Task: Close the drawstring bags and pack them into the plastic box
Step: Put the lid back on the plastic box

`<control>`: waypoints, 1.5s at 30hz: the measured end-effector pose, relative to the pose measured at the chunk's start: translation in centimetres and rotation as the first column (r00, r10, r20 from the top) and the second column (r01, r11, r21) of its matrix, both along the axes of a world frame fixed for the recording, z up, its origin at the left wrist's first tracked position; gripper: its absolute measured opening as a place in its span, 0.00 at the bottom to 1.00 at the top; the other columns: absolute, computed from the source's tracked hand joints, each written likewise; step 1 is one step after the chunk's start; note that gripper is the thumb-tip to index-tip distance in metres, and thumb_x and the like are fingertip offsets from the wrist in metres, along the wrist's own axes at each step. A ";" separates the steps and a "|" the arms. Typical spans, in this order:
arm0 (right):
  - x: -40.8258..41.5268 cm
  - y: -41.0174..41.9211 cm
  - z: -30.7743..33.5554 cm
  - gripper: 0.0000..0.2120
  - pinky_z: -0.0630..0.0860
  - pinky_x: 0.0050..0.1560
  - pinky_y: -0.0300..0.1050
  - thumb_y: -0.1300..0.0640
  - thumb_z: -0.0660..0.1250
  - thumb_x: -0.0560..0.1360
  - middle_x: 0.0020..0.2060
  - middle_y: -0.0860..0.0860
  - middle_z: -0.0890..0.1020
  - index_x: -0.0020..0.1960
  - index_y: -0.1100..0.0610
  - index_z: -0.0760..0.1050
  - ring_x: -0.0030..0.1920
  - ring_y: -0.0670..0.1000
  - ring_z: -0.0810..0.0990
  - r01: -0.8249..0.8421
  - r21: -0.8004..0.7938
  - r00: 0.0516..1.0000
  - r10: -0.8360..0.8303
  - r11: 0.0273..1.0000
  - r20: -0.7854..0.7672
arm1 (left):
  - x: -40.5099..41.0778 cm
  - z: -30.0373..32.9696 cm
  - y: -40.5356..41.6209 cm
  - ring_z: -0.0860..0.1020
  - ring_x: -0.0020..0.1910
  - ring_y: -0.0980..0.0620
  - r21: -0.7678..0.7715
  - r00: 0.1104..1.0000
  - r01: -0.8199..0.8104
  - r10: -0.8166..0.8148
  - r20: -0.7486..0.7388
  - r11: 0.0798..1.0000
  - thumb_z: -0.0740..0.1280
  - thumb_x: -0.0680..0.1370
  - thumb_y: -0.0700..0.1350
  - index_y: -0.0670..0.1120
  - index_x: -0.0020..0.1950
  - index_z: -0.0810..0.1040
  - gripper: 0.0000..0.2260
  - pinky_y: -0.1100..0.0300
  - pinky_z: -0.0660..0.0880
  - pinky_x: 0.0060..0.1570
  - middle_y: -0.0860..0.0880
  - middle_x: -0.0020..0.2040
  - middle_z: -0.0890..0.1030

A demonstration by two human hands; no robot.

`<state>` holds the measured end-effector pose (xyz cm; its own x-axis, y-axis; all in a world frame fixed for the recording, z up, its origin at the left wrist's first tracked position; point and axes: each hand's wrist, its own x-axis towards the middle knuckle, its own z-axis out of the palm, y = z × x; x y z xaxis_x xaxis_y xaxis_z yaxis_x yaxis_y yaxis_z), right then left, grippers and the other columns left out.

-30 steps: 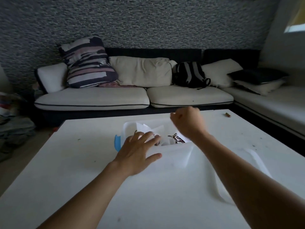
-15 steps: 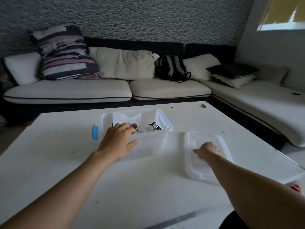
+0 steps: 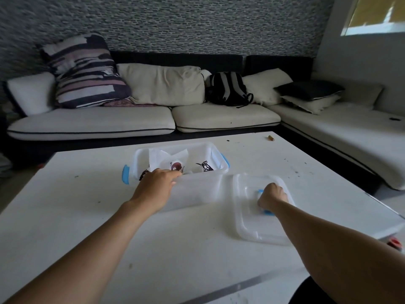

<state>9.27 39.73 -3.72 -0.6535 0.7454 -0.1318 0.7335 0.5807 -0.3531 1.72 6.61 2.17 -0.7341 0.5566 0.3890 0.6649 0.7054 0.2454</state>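
Drawstring bags (image 3: 175, 166) lie packed in the plastic box (image 3: 197, 191), whose near rim the left hand (image 3: 156, 186) grips for steadiness, while beside the box the right hand (image 3: 271, 197) apparently curls round the lid (image 3: 252, 216) handle.

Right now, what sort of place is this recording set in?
Most likely a home living room: a corner sofa with cushions, a backpack on it, and a low white table in front.
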 end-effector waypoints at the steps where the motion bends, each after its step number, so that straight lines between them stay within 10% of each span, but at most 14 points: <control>1: -0.1 0.1 0.0 0.08 0.67 0.22 0.39 0.65 0.67 0.70 0.37 0.54 0.75 0.38 0.58 0.68 0.36 0.54 0.78 -0.002 0.000 1.000 0.002 1.000 0.001 | 0.1 0.0 0.0 0.76 0.41 0.40 -0.002 1.000 0.002 -0.002 0.001 1.000 0.66 0.78 0.39 0.50 0.50 0.80 0.07 0.51 0.75 0.40 0.49 0.38 0.79; 7: 0.1 0.8 3.0 0.07 0.64 0.23 0.40 0.64 0.70 0.72 0.33 0.54 0.73 0.45 0.63 0.72 0.29 0.52 0.75 0.005 -0.003 0.994 -0.005 1.000 -0.114 | -0.4 -0.1 -0.7 0.78 0.44 0.43 0.029 0.998 0.021 -0.023 0.065 0.999 0.67 0.79 0.40 0.53 0.55 0.81 0.09 0.53 0.76 0.43 0.50 0.43 0.82; 11: -0.5 2.1 8.8 0.11 0.73 0.31 0.44 0.62 0.75 0.69 0.32 0.59 0.80 0.40 0.68 0.76 0.31 0.55 0.77 0.001 -0.135 0.881 -0.065 0.991 -0.469 | -0.5 0.1 -1.4 0.81 0.48 0.48 0.033 0.992 0.005 -0.009 0.128 0.999 0.66 0.80 0.42 0.57 0.60 0.81 0.13 0.60 0.71 0.42 0.51 0.48 0.84; 15: -1.2 -2.8 13.9 0.05 0.73 0.41 0.41 0.62 0.75 0.72 0.40 0.54 0.82 0.46 0.62 0.81 0.40 0.52 0.79 -0.354 0.039 0.687 0.288 0.935 -0.667 | -0.6 0.5 -2.8 0.82 0.54 0.54 0.049 0.967 0.015 -0.027 0.255 0.999 0.67 0.81 0.45 0.60 0.61 0.81 0.13 0.58 0.77 0.54 0.56 0.54 0.85; 20: -4.4 -10.7 14.4 0.10 0.74 0.49 0.37 0.62 0.74 0.73 0.46 0.53 0.84 0.54 0.58 0.82 0.46 0.52 0.81 -0.665 0.330 0.513 0.730 0.671 -0.452 | 1.7 2.9 -5.3 0.79 0.57 0.59 -0.005 0.950 -0.012 0.013 0.311 1.000 0.76 0.69 0.60 0.54 0.61 0.82 0.22 0.61 0.74 0.61 0.59 0.57 0.82; 25: -6.9 -14.9 12.2 0.12 0.77 0.55 0.44 0.60 0.72 0.76 0.53 0.52 0.82 0.59 0.55 0.80 0.51 0.51 0.81 -0.768 0.284 0.520 0.818 0.574 -0.246 | 2.0 5.7 -9.9 0.79 0.32 0.56 0.292 0.892 -0.369 0.247 0.378 0.883 0.60 0.67 0.75 0.43 0.32 0.83 0.34 0.58 0.75 0.42 0.54 0.30 0.82; 28: -7.9 -16.9 10.9 0.11 0.77 0.56 0.43 0.60 0.71 0.77 0.54 0.51 0.82 0.58 0.54 0.80 0.52 0.51 0.80 -0.797 0.252 0.505 0.834 0.549 -0.223 | 0.6 4.3 -10.3 0.82 0.43 0.50 0.415 0.850 -0.496 0.329 0.411 0.762 0.65 0.74 0.67 0.44 0.44 0.80 0.25 0.56 0.76 0.44 0.49 0.42 0.84; 33: -9.4 -17.5 9.8 0.12 0.75 0.54 0.40 0.59 0.71 0.77 0.55 0.51 0.82 0.60 0.52 0.81 0.53 0.51 0.80 -0.770 0.269 0.513 0.812 0.579 -0.277 | -1.0 1.1 -8.6 0.73 0.67 0.45 0.321 0.872 -0.441 0.317 0.372 0.838 0.67 0.80 0.45 0.43 0.70 0.74 0.19 0.59 0.68 0.65 0.45 0.68 0.76; 40: -9.4 -14.5 9.9 0.11 0.76 0.58 0.46 0.52 0.70 0.77 0.57 0.49 0.83 0.59 0.48 0.82 0.57 0.52 0.81 -0.635 0.302 0.588 0.698 0.711 -0.408 | -2.1 -0.2 -7.2 0.69 0.72 0.45 0.381 0.886 -0.422 0.287 0.363 0.823 0.56 0.83 0.38 0.39 0.72 0.70 0.18 0.65 0.61 0.66 0.43 0.73 0.69; 45: -8.3 -10.7 9.0 0.22 0.65 0.72 0.52 0.50 0.56 0.84 0.78 0.48 0.64 0.76 0.51 0.67 0.73 0.58 0.68 -0.553 0.148 0.809 0.571 0.820 -0.140 | -3.1 -0.1 -7.0 0.69 0.70 0.45 0.308 0.872 -0.401 0.257 0.416 0.863 0.55 0.82 0.38 0.40 0.75 0.67 0.20 0.64 0.62 0.61 0.42 0.71 0.69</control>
<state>0.95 28.99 5.23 -0.9672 0.2432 0.0728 0.2016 0.9101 -0.3621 -1.43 -0.36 2.04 -0.9724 0.1221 0.1991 0.2285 0.6728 0.7037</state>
